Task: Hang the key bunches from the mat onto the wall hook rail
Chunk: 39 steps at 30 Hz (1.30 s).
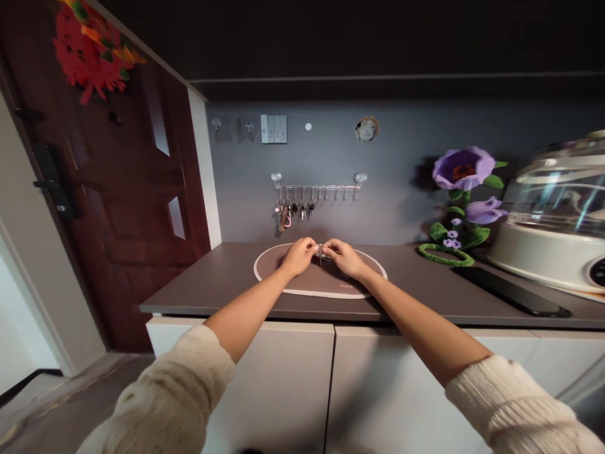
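Observation:
Above an oval brown mat (326, 287) with a pale rim, my left hand (299, 256) and my right hand (347, 257) meet at the fingertips. Both are pinched closed on a small set of metal keys (321, 253), with one slim piece pointing down between them. Fingers cover much of it, so its ring and exact shape are partly hidden. On the wall behind, a clear hook rail (319, 188) carries several hanging keys (303, 211) on its left half, one with a brown fob (283, 219).
At the right of the dark counter (203, 284) lie a black phone (513, 291), a purple flower ornament (463, 170) and a cream appliance with a clear lid (543, 246). A dark red door (132, 252) stands at the left. White cabinet doors (278, 378) are below.

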{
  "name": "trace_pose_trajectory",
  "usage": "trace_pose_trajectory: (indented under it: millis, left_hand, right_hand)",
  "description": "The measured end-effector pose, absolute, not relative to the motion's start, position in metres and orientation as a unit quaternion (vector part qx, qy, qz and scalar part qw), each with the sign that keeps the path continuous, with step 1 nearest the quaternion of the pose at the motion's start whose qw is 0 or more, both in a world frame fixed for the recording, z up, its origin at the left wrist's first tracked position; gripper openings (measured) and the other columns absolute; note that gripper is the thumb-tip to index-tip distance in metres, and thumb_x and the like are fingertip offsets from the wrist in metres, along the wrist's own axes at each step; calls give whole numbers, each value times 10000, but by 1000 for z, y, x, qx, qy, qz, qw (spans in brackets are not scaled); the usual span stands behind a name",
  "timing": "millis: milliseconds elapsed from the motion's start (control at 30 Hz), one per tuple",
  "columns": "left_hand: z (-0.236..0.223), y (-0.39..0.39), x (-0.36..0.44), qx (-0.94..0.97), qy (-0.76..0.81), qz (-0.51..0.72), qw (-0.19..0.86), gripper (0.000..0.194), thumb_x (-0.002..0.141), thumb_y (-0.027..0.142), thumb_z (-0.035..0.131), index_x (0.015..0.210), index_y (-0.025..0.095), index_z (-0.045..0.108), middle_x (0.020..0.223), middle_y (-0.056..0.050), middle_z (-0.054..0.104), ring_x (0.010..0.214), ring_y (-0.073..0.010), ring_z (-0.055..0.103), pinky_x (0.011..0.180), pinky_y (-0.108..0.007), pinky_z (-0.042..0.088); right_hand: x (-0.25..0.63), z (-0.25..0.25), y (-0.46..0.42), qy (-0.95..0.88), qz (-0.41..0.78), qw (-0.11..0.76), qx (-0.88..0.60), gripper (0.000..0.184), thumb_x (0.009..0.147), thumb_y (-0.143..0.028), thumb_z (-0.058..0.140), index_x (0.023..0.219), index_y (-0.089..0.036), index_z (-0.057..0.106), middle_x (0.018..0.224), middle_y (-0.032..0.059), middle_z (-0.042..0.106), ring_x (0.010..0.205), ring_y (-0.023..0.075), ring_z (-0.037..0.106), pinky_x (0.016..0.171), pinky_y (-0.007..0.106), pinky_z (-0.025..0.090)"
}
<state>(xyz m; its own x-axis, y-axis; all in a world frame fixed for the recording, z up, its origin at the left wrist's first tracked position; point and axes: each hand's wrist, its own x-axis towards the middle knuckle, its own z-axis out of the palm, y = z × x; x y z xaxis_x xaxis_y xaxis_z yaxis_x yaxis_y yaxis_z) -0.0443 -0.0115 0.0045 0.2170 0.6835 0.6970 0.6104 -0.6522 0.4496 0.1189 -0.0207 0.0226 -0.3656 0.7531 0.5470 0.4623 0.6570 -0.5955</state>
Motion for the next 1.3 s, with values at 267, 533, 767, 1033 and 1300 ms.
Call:
trace_pose_trajectory:
  millis: [267,533,767,1033,1300]
  left_hand:
    - [4,-11,-46,763,462,452,-23,210,843,249,365,790,163,549,827,-51,597,807,-153,517,754,-283,389]
    - [2,-9,-45,761,490,424,-14,208,841,253,370,784,170,552,841,-60,606,817,-165,530,750,-290,390]
    - [2,-9,-44,767,489,415,6,211,838,245,378,773,168,563,827,-63,612,816,-167,533,754,-294,389]
    - [0,-5,-42,770,490,407,15,205,833,243,389,764,171,569,827,-60,614,806,-163,537,749,-289,392]
    - [2,-6,-41,764,503,403,22,210,828,244,394,771,168,581,830,-62,622,803,-165,541,742,-287,395]
  right_hand:
    - [121,24,-10,-784,142,459,-393,240,773,-396,428,761,-171,510,671,-4,549,614,118,487,633,253,398]
    - [110,44,18,-712,224,528,-406,134,740,-302,493,739,-168,492,673,-11,536,632,104,515,652,258,452]
    - [89,80,41,-601,347,595,-405,69,773,-163,424,706,-174,437,639,-6,500,560,74,517,591,224,482]
    - [75,115,62,-549,377,620,-415,133,774,-110,376,666,-177,416,593,-24,491,506,78,529,559,237,473]
    - [69,118,82,-519,358,634,-447,145,752,-111,400,626,-163,449,554,-9,495,515,102,552,520,228,467]
